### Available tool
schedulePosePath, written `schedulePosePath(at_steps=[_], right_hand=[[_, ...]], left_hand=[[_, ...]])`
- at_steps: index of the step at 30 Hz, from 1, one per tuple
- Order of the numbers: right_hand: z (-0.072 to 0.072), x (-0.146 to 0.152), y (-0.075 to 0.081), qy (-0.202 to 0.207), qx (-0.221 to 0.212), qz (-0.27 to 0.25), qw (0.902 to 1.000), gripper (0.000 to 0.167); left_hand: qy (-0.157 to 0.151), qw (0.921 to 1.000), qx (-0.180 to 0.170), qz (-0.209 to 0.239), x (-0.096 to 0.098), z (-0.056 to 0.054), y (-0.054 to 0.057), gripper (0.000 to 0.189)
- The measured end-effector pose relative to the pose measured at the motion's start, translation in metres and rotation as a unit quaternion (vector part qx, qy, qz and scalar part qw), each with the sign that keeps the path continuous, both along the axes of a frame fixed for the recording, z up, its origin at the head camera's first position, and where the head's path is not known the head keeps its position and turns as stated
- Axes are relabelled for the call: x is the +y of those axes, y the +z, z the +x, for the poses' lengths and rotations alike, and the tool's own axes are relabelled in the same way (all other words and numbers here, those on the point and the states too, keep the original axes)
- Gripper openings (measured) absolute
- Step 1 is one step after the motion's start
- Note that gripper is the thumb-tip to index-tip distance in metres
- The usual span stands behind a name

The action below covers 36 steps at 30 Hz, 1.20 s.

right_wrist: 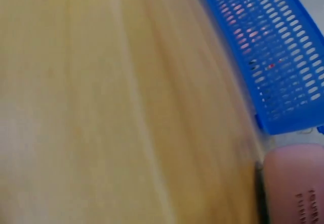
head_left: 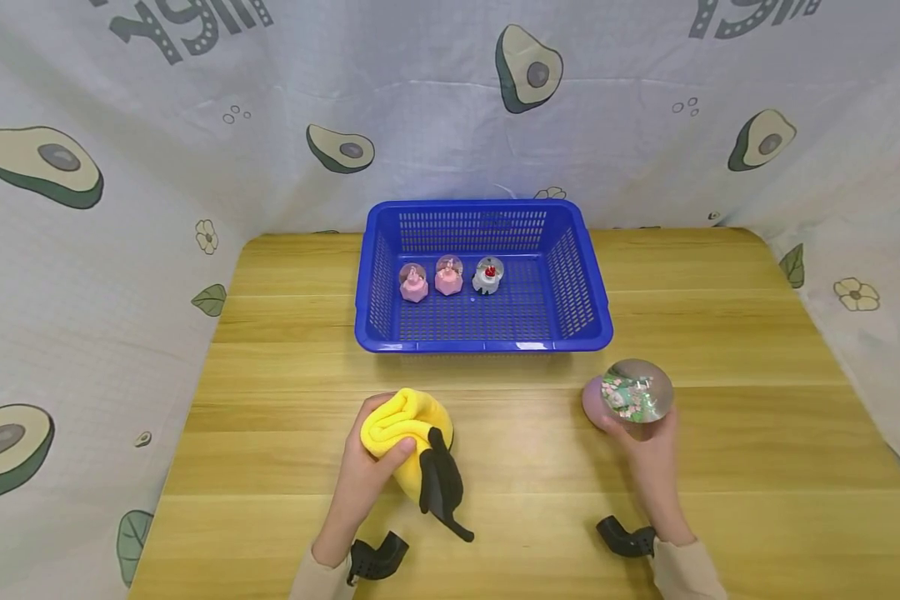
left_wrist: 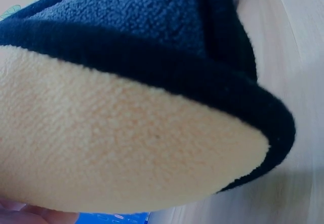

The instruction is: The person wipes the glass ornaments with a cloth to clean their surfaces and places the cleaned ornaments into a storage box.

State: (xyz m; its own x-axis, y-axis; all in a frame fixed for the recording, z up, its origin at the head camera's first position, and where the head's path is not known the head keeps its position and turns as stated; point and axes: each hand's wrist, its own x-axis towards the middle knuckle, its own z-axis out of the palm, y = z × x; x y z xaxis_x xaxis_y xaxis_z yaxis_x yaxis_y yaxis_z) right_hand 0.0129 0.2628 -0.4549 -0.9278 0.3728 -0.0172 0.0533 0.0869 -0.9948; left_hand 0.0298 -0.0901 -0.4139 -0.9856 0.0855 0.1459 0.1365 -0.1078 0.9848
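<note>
My left hand (head_left: 356, 471) grips a folded, plush yellow cloth (head_left: 411, 410) with a black edge and a dark dangling part (head_left: 441, 479), thumb over its near side. In the left wrist view, the cloth (left_wrist: 131, 133) fills most of the picture, its broad black edging (left_wrist: 152, 62) running across it. At the right, my right hand (head_left: 651, 454) holds a large snow globe (head_left: 637, 390) with pink and green figures inside its clear dome. The globe's pinkish base (right_wrist: 293, 183) shows in the lower right corner of the right wrist view; no fingers show there.
A blue plastic basket (head_left: 487, 345) stands at the back middle of the wooden table (head_left: 285, 333). Inside sit two small pink snow globes (head_left: 414, 283) and a white one (head_left: 487, 276) with a red figure. An avocado-print curtain (head_left: 435, 100) hangs behind the table.
</note>
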Motion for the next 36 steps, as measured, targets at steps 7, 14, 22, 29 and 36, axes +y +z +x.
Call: schedulePosePath(at_steps=[7,14,22,29,36], right_hand=[[-0.002,0.001,-0.010,0.005,-0.057,0.098,0.9935,0.087],[-0.004,0.003,-0.013,-0.024,-0.071,0.097,0.9925,0.086],[-0.002,0.001,0.003,-0.030,-0.037,0.036,0.9982,0.073],[-0.002,-0.012,0.033,0.005,0.040,-0.032,0.9987,0.075],[-0.001,-0.029,0.063,0.039,0.079,-0.059,0.9943,0.077]], left_hand=[[-0.001,1.0000,-0.002,-0.001,-0.001,0.000,-0.002,0.043],[-0.002,1.0000,-0.009,-0.002,-0.001,0.001,-0.003,0.043],[0.003,0.9999,-0.012,-0.008,-0.001,0.002,-0.003,0.043],[0.003,0.9998,-0.011,-0.013,0.001,0.000,-0.002,0.044],[0.000,0.9999,-0.013,-0.007,0.002,0.000,-0.001,0.044]])
